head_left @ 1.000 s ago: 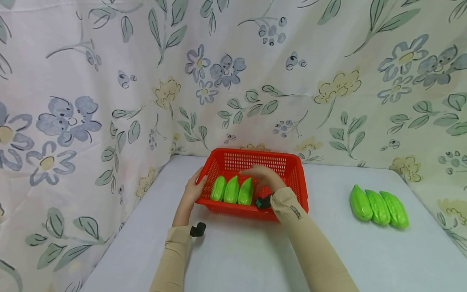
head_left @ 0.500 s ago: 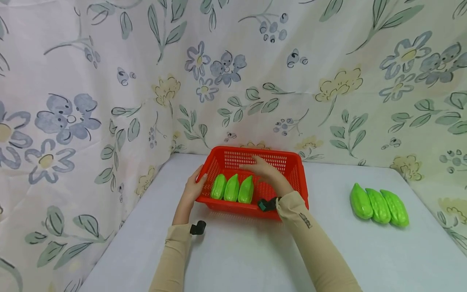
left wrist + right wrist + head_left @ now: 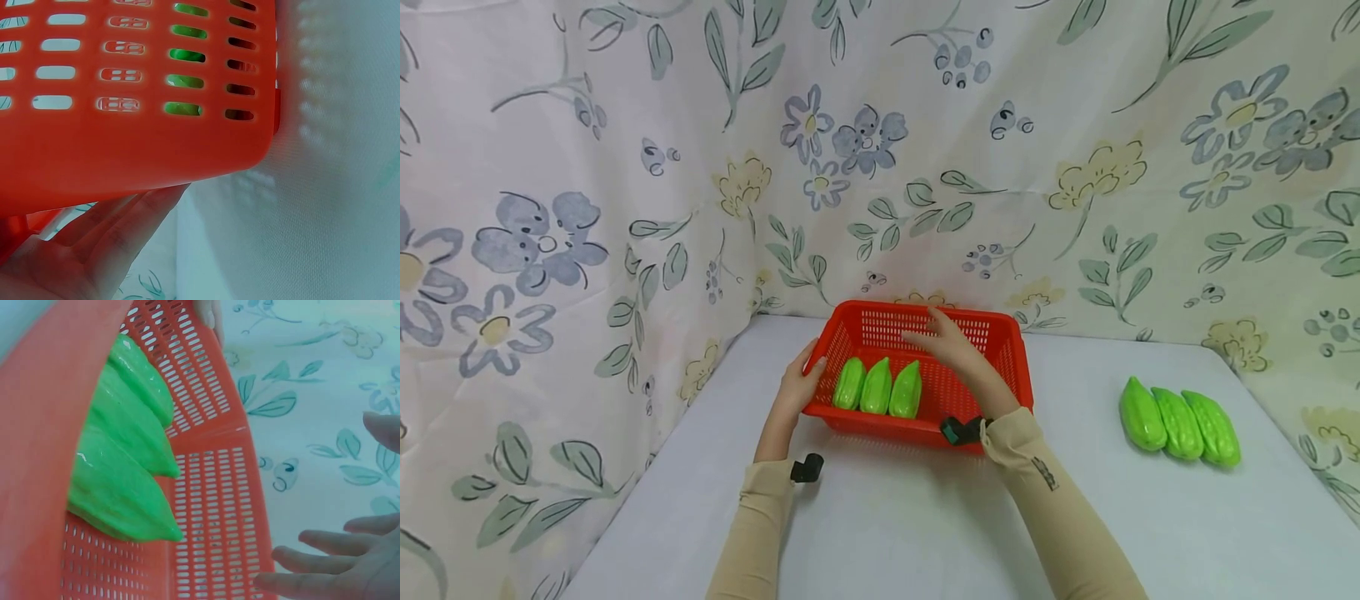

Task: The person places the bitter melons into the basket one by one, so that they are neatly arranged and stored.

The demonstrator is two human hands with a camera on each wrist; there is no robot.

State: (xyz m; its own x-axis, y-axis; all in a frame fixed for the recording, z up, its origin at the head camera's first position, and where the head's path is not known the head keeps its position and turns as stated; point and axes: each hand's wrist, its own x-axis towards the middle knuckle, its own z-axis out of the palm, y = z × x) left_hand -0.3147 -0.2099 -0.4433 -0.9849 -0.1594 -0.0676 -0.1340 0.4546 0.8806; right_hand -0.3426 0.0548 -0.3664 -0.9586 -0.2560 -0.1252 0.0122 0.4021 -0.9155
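My left hand point(image 3: 797, 387) holds the left rim of a red plastic basket point(image 3: 868, 422), thumb over the edge. In the left wrist view the fingers point(image 3: 134, 234) lie along the basket's outer wall. Three glossy green ridged gourds point(image 3: 876, 388) lie side by side in the basket's left half, pointed tips toward the back. My right hand point(image 3: 953, 346) hovers over the right part of the basket, fingers spread and holding nothing. The right wrist view shows this hand point(image 3: 347, 562) near the rim, with the gourds point(image 3: 119, 487) inside.
Three more green gourds point(image 3: 1176, 423) lie close together at the right on the white-covered table point(image 3: 880, 525). Behind the basket and along the left side hangs a floral cloth point(image 3: 910, 183). Each wrist carries a small black camera point(image 3: 807, 468).
My right hand has lifted away from the gourds in the basket and drifted right and back, its fingers spreading. The left hand, basket and gourds have stayed in place.
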